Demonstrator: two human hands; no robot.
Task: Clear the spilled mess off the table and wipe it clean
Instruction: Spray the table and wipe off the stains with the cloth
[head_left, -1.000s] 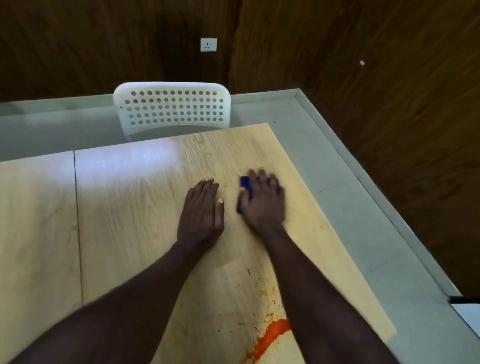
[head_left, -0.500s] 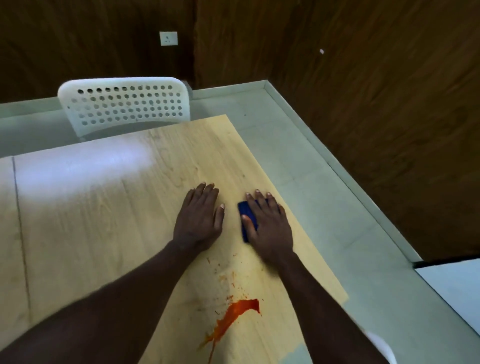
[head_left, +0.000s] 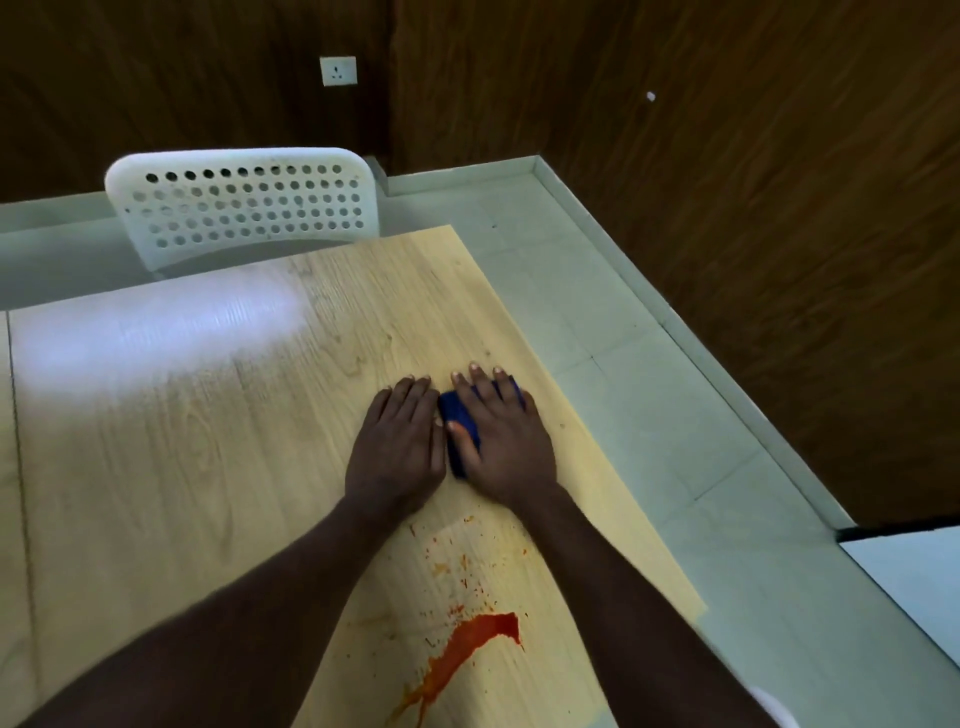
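A blue cloth or sponge (head_left: 457, 422) lies flat on the light wooden table (head_left: 218, 426), near its right edge. My right hand (head_left: 504, 441) presses down on it, fingers spread over the top, so most of it is covered. My left hand (head_left: 397, 447) rests flat on the table right beside it, thumb touching the blue pad. A red-orange sauce smear (head_left: 467, 649) with small splatters (head_left: 457, 561) lies closer to me, between my forearms.
A white perforated chair (head_left: 244, 208) stands at the table's far side. Pale tiled floor (head_left: 649, 395) runs along the right, bounded by dark wood walls (head_left: 779, 208). A table seam (head_left: 15, 441) runs at the far left.
The right hand with the blue pad slid slightly toward me and back away, ending close against the left hand. The view shifted, showing more of the red smear.
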